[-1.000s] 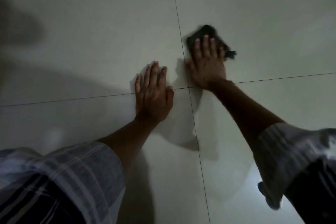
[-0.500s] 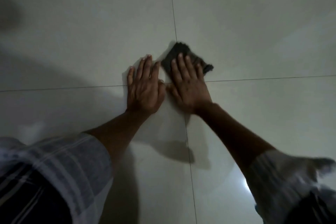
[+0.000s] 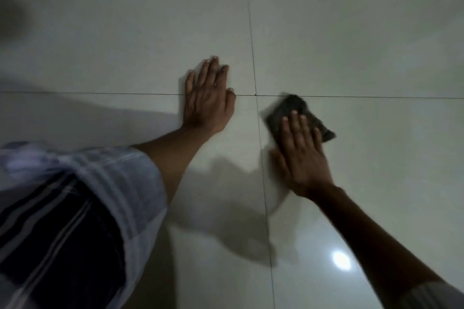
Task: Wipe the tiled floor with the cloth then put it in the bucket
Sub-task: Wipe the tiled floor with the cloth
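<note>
A: Pale glossy tiled floor (image 3: 351, 45) all round, thin seams crossing near centre. No bucket anywhere.

B: Left hand (image 3: 207, 100) spread flat on the tile at nine o'clock of the crossing, empty. Right hand (image 3: 302, 155) flat too, fingers pressing the cloth (image 3: 283, 114) down at four o'clock of the crossing.

A: Looks dark, small, folded, blurred at the edges.

B: Probably soft, light, limp. Best bunched up from the middle, not pinched by a corner.
</note>
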